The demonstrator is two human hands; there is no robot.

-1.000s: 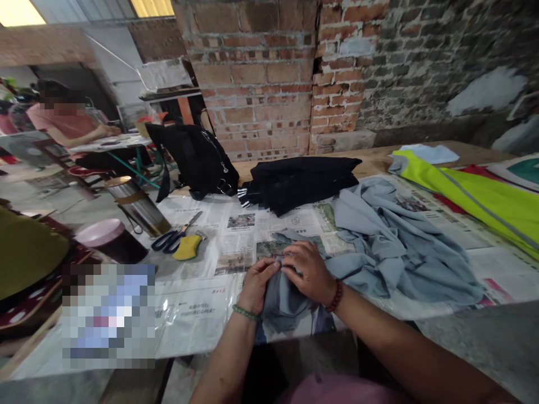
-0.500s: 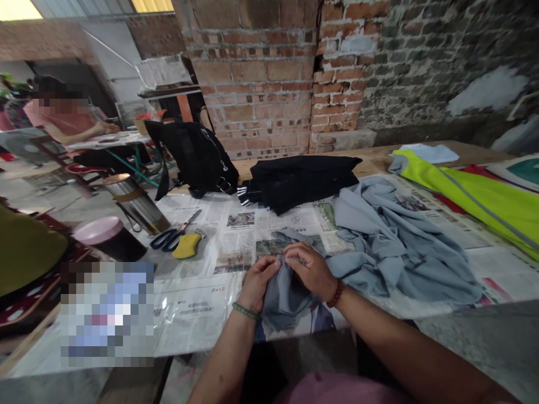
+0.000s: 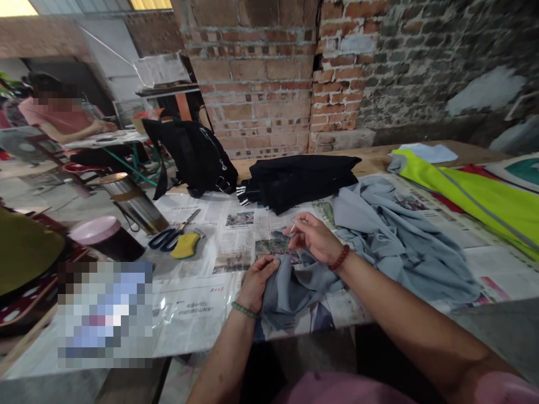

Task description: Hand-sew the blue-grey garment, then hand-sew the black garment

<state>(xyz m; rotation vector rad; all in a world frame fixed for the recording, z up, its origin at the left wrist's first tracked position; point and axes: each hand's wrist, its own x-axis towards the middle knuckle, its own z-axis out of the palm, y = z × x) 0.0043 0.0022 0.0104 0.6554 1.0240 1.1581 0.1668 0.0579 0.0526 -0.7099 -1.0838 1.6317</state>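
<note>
My left hand (image 3: 255, 285), with a green bead bracelet at the wrist, pinches the edge of a grey-blue cloth (image 3: 288, 297) between thumb and forefinger. Up and to the right of it is my right hand (image 3: 315, 238), wearing a red bead bracelet. Its fingertips are closed on a thin, shiny needle (image 3: 292, 229), held just above the cloth. Any thread is too fine to make out. The cloth hangs in folds below my left fingers, near the table's front edge, and a larger heap of the same grey fabric (image 3: 391, 247) lies on the right.
Newspaper under clear plastic covers the table (image 3: 189, 320). On the left are scissors (image 3: 172, 235), a yellow sponge-like pad (image 3: 185, 246), a pink-lidded jar (image 3: 107, 238) and a steel flask (image 3: 135, 202). Behind lie a black backpack (image 3: 193, 157), dark cloth (image 3: 303, 177) and a neon-yellow garment (image 3: 475, 193). A person (image 3: 63, 120) sits far left.
My right hand has moved up and away from the left, lifting the needle off the cloth. My left hand still pinches the edge in the same place.
</note>
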